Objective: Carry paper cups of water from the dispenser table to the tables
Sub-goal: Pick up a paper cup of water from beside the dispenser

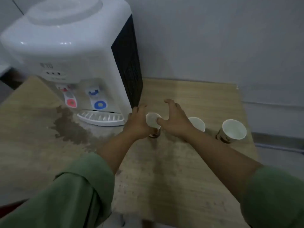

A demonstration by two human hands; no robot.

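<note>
Three white paper cups stand in a row on the wooden dispenser table [181,170], right of the white water dispenser [72,63]. My left hand [138,122] wraps the left side of the nearest cup [152,119]. My right hand [174,117] hovers over the gap between that cup and the middle cup [198,123], fingers spread, thumb touching the first cup's rim. The third cup [232,131] stands alone farther right. Whether the cups hold water is unclear.
The dispenser has a red tap [71,101], a blue tap [99,103] and a white drip tray [100,118]. A dark wet patch [69,127] spreads on the table in front of it. A grey wall stands close behind.
</note>
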